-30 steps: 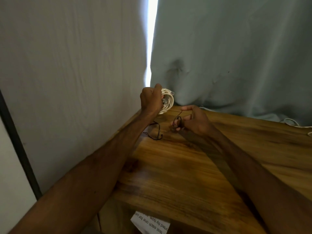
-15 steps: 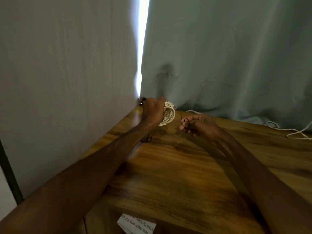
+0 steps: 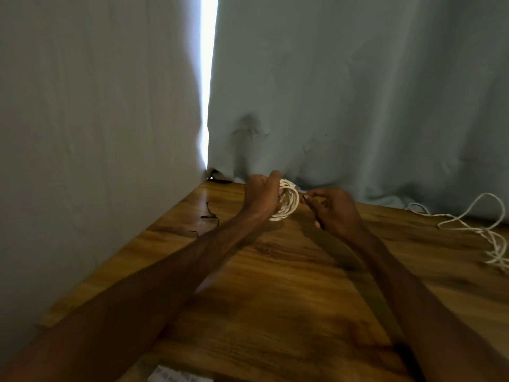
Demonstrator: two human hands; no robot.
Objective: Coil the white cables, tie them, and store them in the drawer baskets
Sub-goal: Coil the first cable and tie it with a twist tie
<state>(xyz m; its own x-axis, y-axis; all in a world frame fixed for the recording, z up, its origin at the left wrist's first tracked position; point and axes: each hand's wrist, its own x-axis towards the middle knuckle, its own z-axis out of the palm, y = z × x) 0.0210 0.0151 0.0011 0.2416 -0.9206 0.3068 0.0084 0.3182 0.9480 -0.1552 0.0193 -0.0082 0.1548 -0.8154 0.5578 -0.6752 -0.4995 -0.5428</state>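
My left hand (image 3: pixel 260 195) grips a coiled white cable (image 3: pixel 289 202) and holds it just above the far left part of the wooden table (image 3: pixel 275 285). My right hand (image 3: pixel 334 209) is close to the coil's right side, its fingers curled and pinching a thin dark tie that barely shows at the fingertips. A loose white cable (image 3: pixel 473 230) lies tangled at the table's right edge.
Thin dark ties (image 3: pixel 210 216) lie on the table left of my left wrist. Grey-blue curtains (image 3: pixel 358 92) hang right behind the table, with a bright gap at the left. A printed white label (image 3: pixel 176 377) shows at the table's front edge.
My right hand has lifted a dark tie off the table and brought it up beside the coil. The view has swung right, so the loose cable shows more fully.
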